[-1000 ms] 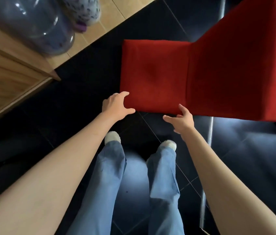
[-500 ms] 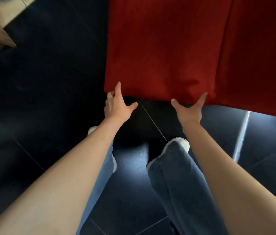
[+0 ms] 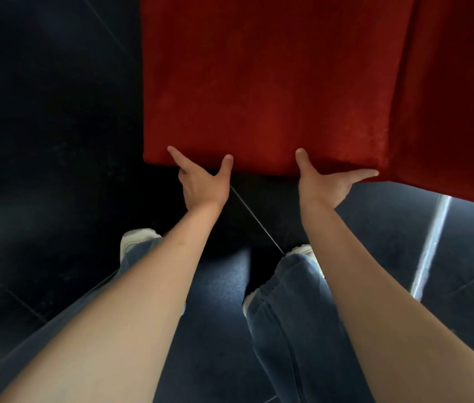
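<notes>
Holding: left hand (image 3: 203, 183) and right hand (image 3: 321, 184) are both on the near edge of the red seat (image 3: 259, 82).
Floor: dark glossy tiles (image 3: 40, 141) cover the far left down to the near left. A pale grout line (image 3: 256, 219) runs between the two wrists.
Left hand: at the seat's near-left corner. Forefinger and thumb are spread in a wide V with both tips on the red fabric. The other fingers go under the edge and are out of sight.
Red seat: fills far centre, with a flat fabric top. It sits above the floor, and its near edge is gripped at two spots with bare fabric between them.
Right hand: at the near-right end of that edge. The thumb points up onto the fabric. The forefinger is stretched right along the edge, almost to the seam. The remaining fingers are hidden underneath.
Backrest: red (image 3: 456, 82), far right, joined to the seat at a dark seam.
Metal leg: bright tube (image 3: 430, 248), right of the right forearm, running from under the backrest down to the floor.
Person: blue jeans (image 3: 288, 315) and pale shoes (image 3: 135, 238), near centre. The toes are on the floor just short of the seat edge.
</notes>
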`<state>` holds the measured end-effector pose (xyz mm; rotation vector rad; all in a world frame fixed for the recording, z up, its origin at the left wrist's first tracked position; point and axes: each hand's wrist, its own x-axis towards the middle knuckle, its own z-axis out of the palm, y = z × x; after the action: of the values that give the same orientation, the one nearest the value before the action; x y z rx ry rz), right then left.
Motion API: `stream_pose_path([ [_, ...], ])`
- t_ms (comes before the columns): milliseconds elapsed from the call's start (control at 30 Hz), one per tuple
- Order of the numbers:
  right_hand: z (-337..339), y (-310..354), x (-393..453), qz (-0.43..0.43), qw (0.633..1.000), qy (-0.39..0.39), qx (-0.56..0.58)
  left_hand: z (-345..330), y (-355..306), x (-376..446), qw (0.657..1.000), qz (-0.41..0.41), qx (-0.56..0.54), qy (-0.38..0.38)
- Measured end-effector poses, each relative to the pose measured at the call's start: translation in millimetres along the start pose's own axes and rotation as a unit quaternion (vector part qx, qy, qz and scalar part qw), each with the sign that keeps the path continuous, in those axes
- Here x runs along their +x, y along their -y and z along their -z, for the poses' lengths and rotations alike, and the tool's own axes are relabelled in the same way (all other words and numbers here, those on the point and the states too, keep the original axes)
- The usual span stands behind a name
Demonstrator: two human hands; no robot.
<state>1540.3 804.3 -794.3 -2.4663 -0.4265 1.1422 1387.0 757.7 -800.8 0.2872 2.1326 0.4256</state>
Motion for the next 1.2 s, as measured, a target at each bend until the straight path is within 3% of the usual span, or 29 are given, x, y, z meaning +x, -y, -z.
stream_pose_path([
  [267, -18, 12, 5, -0.061, 0.993, -0.012, 0.096, -23, -21, 12, 0.987, 0.055, -0.146, -0.034],
  [600, -27, 3, 12, -0.027, 0.991, -0.014, 0.13, -42, -17, 12, 0.976, 0.049, -0.19, -0.092],
  [767, -30, 5, 12, -0.039, 0.989, -0.025, 0.14, -40, -22, 13, 0.959, 0.089, -0.236, -0.13],
  [1033, -30, 4, 14, -0.058, 0.989, -0.036, 0.132, -41, -21, 18, 0.946, 0.119, -0.279, -0.117],
  [1200, -32, 2, 16, -0.039, 0.991, -0.042, 0.124, -43, -19, 24, 0.93, 0.121, -0.341, -0.06],
])
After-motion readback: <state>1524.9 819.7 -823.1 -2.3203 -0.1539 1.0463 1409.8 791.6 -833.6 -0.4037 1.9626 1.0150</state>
